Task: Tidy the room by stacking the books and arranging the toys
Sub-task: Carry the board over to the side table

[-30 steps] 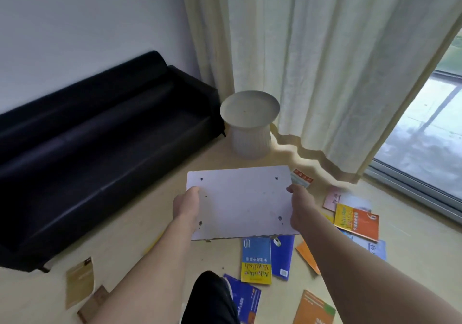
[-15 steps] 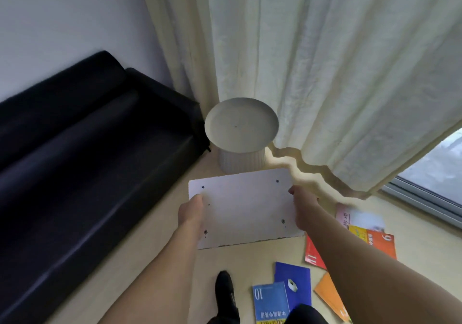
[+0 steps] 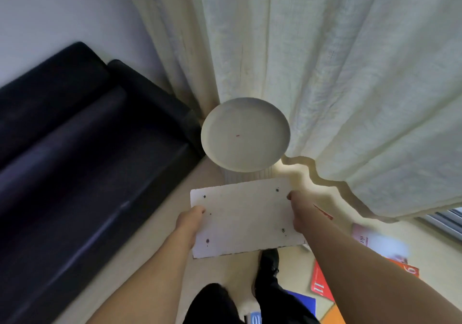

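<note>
Books [image 3: 322, 285] are left scattered on the floor [image 3: 155, 243] near the feet. A flat white board [image 3: 245, 217] is clasped level at its side edges by the left hand [image 3: 191, 220] and right hand [image 3: 297, 211], presumably for setting on the round tabletop [image 3: 245, 133] just beyond.

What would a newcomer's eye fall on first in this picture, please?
Probably the white board at the centre, gripped by the left hand and right hand at its side edges. Just beyond stands a round white side table, between a black sofa and cream curtain.
</note>
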`<action>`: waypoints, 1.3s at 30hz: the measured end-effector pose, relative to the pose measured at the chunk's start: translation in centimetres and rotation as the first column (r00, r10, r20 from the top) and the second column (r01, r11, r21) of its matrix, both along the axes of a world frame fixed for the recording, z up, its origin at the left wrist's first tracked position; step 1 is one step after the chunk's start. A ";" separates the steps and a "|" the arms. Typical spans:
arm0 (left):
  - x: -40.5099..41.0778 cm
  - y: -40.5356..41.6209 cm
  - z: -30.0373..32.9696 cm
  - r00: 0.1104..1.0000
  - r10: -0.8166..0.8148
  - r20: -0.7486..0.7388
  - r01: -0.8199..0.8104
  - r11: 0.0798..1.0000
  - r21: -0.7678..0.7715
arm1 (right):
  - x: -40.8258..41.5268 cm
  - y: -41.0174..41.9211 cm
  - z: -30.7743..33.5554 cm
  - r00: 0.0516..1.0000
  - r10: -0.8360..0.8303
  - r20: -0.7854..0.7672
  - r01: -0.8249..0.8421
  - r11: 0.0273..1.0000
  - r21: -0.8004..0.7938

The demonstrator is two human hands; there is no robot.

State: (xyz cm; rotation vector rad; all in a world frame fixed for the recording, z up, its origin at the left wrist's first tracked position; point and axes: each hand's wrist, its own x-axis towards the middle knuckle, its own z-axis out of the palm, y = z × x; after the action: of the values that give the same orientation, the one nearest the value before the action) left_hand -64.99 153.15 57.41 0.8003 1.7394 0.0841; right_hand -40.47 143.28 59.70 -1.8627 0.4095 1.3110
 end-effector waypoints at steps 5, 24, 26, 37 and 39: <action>4.3 2.7 -2.5 1.000 0.011 -0.023 -0.013 0.998 -0.057 | 3.7 4.2 -3.7 0.990 0.135 0.031 -0.133 0.989 -0.063; 12.8 11.6 -45.8 0.997 -0.040 -0.068 0.025 0.978 -0.207 | 10.1 10.2 -46.1 0.967 0.255 -0.023 -0.251 0.931 -0.264; 12.9 11.2 -48.6 0.998 -0.037 -0.060 0.023 0.974 -0.226 | 9.7 10.0 -48.2 0.967 0.255 -0.008 -0.248 0.929 -0.275; 14.0 9.9 -42.0 0.847 -0.512 -0.141 0.493 0.857 -0.151 | 7.3 9.0 -41.6 0.916 0.399 0.038 -0.380 0.894 -0.236; 14.3 8.7 -35.9 0.754 -0.649 -0.104 0.640 0.761 -0.106 | 6.5 8.2 -35.9 0.896 0.443 0.024 -0.430 0.879 -0.205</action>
State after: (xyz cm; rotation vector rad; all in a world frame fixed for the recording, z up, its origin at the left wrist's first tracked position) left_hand -50.66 161.82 21.47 1.3464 1.4855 -0.5081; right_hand -33.99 151.52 23.80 -2.2507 0.0765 1.5364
